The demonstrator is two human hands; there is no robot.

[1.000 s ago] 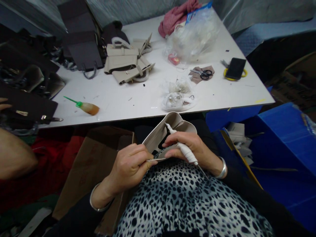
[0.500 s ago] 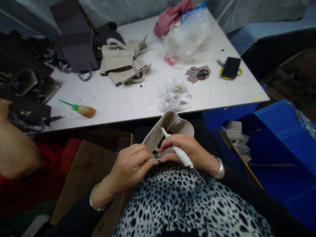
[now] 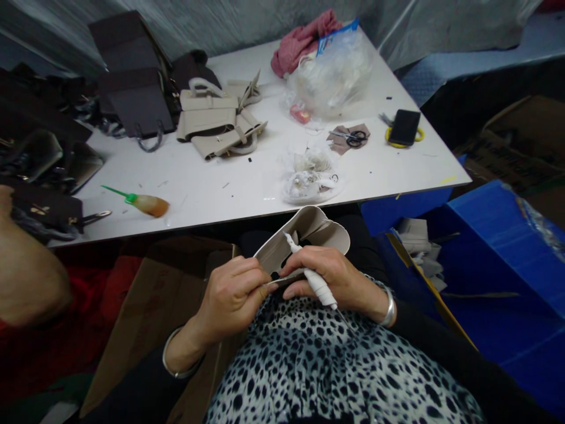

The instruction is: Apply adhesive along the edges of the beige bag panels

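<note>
A beige handbag piece, curved into an open shell, rests in my lap just below the table edge. My left hand is closed, pinching its near edge between thumb and fingers. My right hand is closed around an awl with a white wrapped handle. The awl's thin metal point slants down and right, towards my spotted clothing, apart from the bag piece. The fingertips of my right hand are at the bag's near edge, close to my left fingers. What lies under the fingertips is hidden.
On the white table are beige handbags, dark bags, a glue bottle, scissors, a phone and plastic bags. A cardboard box and blue bin flank me. Another person's arm is left.
My right hand has shifted slightly left and down with the awl, its thumb now a little off the bag's edge. My left hand keeps its pinch. The camera view has shifted slightly.
</note>
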